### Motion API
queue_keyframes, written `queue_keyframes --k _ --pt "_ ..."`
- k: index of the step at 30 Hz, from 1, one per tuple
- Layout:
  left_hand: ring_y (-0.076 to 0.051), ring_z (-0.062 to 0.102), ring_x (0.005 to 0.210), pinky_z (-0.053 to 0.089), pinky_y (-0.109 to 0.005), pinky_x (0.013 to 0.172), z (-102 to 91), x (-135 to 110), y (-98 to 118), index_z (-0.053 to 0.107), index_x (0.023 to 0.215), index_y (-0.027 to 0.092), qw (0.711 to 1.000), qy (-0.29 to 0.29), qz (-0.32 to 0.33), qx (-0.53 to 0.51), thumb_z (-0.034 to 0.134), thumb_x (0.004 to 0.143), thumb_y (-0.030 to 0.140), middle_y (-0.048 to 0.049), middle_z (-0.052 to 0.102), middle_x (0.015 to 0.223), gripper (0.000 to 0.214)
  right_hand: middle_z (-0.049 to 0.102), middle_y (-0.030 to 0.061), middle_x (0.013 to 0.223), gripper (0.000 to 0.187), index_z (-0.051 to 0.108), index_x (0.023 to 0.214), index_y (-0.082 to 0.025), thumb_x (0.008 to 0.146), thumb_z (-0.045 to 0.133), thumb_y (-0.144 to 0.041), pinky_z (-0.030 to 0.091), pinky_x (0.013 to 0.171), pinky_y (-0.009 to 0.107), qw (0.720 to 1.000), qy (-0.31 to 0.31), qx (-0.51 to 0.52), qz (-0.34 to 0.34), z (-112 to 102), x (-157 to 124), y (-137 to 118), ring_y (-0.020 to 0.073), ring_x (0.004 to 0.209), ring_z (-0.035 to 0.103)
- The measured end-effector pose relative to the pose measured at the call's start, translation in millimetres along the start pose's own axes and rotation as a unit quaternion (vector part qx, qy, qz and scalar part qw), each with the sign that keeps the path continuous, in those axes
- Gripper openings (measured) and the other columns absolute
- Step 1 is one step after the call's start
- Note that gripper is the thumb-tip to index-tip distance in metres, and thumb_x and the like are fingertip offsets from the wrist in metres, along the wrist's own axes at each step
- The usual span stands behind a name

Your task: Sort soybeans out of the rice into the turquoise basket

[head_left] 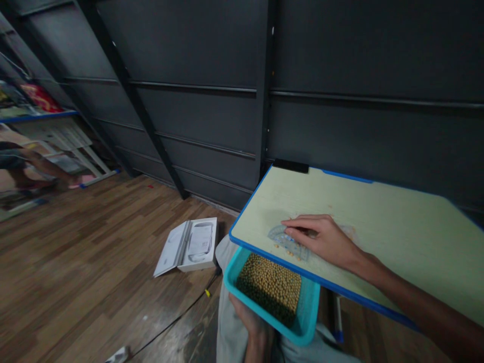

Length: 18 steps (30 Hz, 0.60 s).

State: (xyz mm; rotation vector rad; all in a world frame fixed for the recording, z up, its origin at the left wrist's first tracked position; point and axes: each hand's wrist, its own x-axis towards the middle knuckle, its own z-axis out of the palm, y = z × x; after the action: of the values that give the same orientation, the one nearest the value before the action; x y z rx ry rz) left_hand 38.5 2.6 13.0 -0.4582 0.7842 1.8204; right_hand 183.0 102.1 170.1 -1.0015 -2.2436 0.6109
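My left hand [252, 318] supports a turquoise plastic basket [310, 315] from below, its fingers partly hidden under the rim. Many round tan beans [274, 285] that look like soybeans fill the basket, which sits just under the table's front edge. Above it, my right hand [321, 237] is closed over the tabletop, thumb and fingertips pinching the upper edge of a clear bluish protractor [298, 249]. The protractor lies near the edge, and a few loose beans [290, 253] are on the table around and under it.
The pale table [408, 242] has a blue rim, with a black flat object [291, 166] at its back edge. An open white box [196, 244] and a cable [172, 322] lie on the wooden floor. Another person's leg [17, 171] shows at far left. A dark panelled wall [196, 116] stands behind.
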Motion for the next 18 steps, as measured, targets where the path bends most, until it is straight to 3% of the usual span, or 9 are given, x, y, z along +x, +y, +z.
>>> queue_keyframes --k 3,9,18 --pt "-0.025 0.06 0.118 0.046 -0.04 0.103 -0.7 0 -1 0.068 0.117 0.026 1.0 0.002 0.015 0.017 0.05 0.087 0.053 -0.006 0.07 0.123 0.044 0.078 0.0043 0.102 0.021 0.076 0.108 -0.026 0.092 0.062 -0.026 0.057 0.081 0.036 1.0 0.012 -0.001 -0.002 0 -1 -3 0.0197 0.089 0.072" --pt "-0.027 0.059 0.121 0.048 -0.04 0.101 -4.5 3 -3 0.069 0.118 0.026 0.998 -0.068 -0.005 0.002 0.054 0.085 0.059 -0.0059 0.07 0.123 0.049 0.078 0.0028 0.1 0.022 0.075 0.111 -0.026 0.093 0.062 -0.026 0.056 0.087 0.036 0.999 0.007 -0.012 -0.049 10 -6 -13 0.0184 0.089 0.072" --pt "-0.026 0.059 0.122 0.047 -0.039 0.102 -3.5 -1 -1 0.068 0.12 0.026 0.999 -0.05 0.001 0.016 0.055 0.085 0.052 -0.0063 0.07 0.124 0.046 0.078 0.0034 0.099 0.022 0.075 0.109 -0.025 0.093 0.061 -0.023 0.056 0.083 0.035 0.998 -0.019 -0.038 -0.044 17 2 -13 0.0186 0.087 0.072"
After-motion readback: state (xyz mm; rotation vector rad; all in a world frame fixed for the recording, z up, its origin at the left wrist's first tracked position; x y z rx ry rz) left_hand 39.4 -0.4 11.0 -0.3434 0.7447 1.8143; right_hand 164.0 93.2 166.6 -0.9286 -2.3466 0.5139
